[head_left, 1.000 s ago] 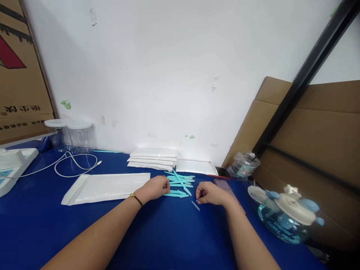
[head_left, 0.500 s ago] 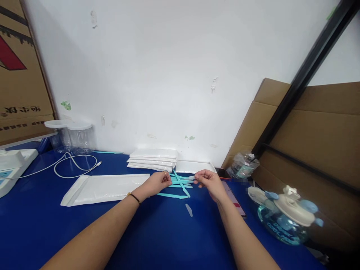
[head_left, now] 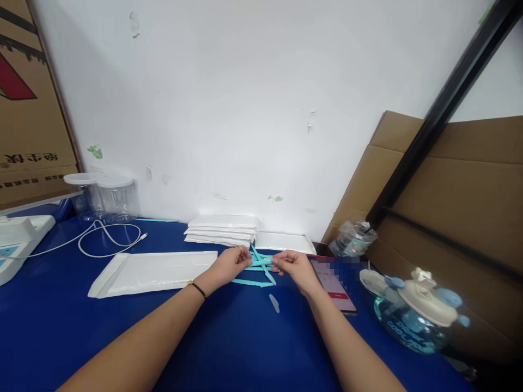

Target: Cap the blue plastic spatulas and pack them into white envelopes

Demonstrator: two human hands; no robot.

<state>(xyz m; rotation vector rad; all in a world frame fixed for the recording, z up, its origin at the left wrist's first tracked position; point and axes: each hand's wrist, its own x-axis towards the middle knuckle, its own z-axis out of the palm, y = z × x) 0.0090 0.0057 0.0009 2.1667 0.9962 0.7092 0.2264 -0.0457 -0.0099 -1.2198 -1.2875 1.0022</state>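
Observation:
My left hand (head_left: 229, 265) and my right hand (head_left: 293, 268) both pinch one thin teal strip (head_left: 259, 262) between them, just above the blue table (head_left: 229, 337). Under and behind it lies a loose pile of teal strips (head_left: 261, 275). A small pale sliver (head_left: 274, 303) rests on the table in front of my right hand. A flat white padded envelope (head_left: 153, 271) lies to the left of my left hand. The left wrist carries a thin dark bracelet.
A stack of white envelopes (head_left: 223, 230) sits against the wall. A phone (head_left: 334, 284) lies right of my right hand, beside a blue water bottle (head_left: 417, 316) on its side. Clear jars (head_left: 108, 197), a white cable (head_left: 108, 239) and a white device (head_left: 18, 239) are at left; cardboard (head_left: 457, 201) leans at right.
My right hand left the pale sliver on the table and rose to the teal strips. Both hands now pinch one strip, and the right hand has moved slightly toward the left.

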